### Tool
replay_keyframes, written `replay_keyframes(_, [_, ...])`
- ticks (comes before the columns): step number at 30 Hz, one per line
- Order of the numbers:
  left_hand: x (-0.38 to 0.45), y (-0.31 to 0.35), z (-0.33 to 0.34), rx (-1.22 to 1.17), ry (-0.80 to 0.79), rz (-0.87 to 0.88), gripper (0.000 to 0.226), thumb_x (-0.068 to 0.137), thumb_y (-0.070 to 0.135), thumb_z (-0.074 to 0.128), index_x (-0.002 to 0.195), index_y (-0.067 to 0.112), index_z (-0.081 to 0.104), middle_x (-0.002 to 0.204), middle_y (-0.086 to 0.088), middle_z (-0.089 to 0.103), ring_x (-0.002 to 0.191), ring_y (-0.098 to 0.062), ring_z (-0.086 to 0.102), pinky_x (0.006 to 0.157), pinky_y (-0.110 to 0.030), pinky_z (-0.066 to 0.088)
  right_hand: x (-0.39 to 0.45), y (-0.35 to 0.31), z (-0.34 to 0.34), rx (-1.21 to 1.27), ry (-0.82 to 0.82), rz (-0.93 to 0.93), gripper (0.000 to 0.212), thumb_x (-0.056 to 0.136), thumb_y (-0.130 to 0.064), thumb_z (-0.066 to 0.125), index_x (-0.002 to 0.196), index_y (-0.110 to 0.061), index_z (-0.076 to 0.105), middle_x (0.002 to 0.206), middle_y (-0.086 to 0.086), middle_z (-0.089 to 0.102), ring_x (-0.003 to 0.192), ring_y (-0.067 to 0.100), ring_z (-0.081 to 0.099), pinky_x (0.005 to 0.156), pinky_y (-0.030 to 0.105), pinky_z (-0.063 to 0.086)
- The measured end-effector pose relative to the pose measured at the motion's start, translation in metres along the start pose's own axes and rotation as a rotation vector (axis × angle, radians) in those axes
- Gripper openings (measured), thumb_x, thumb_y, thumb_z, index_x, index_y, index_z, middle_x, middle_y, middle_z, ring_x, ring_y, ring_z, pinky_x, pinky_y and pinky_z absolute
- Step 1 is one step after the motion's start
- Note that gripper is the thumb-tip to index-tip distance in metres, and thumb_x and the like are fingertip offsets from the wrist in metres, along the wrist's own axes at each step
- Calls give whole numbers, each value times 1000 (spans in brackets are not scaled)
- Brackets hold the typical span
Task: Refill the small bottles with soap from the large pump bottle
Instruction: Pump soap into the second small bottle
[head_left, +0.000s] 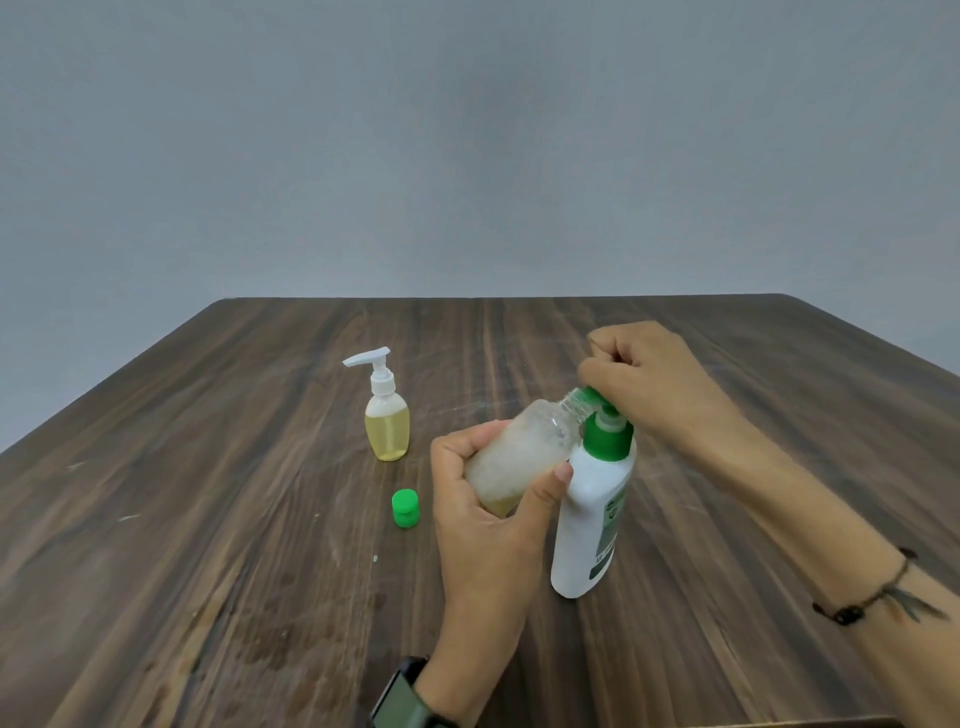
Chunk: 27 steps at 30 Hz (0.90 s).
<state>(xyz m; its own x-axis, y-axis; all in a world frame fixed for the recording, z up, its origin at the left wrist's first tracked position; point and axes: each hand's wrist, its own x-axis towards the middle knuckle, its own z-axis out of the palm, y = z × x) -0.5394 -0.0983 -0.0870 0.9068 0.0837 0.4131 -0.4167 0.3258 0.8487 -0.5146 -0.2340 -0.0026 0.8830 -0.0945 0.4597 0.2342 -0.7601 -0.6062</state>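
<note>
A large white pump bottle with a green pump top stands on the table right of centre. My right hand rests curled on the green pump head and covers most of it. My left hand grips a small clear bottle, tilted, with its open threaded neck up against the pump spout. A little yellowish soap lies in its lower end. Its green cap lies on the table to the left. A second small bottle with a white pump stands upright farther left, filled with yellow soap.
The dark wooden table reaches back to a grey wall. Its far edge runs across the middle of the view. A watch sits on my left wrist and a thin bracelet on my right.
</note>
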Motion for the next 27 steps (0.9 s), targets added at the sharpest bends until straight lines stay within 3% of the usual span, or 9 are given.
replay_keyframes(6, [-1,-5,0,-3,-11,-17,45,54,18,79,90,25,52,81,31,62,73,8,61,60,-12,49,0,0,2,27,3,7,38,74,-5,53,48,-16,28,46,-5,30,39,6,29,39,12,26])
replay_keyframes(11, [1,-8,0,20,-11,-2,45,53,20,80,88,26,52,82,31,61,75,8,61,61,-12,49,-1,0,4,4,43,-9,32,72,-5,53,50,-13,31,47,-1,31,44,8,31,42,17,26])
replay_keyframes(16, [2,-8,0,0,-10,-7,46,48,36,77,87,32,52,86,26,63,78,3,62,65,-18,52,-2,1,3,24,64,-13,37,73,-4,52,48,-15,28,45,-4,28,41,8,28,40,15,26])
replay_keyframes(27, [0,-7,2,-32,-13,-30,46,49,34,79,86,33,53,86,24,64,78,2,63,63,-17,52,-1,2,5,36,89,-16,39,73,-5,52,47,-17,26,42,-7,27,40,7,27,39,14,24])
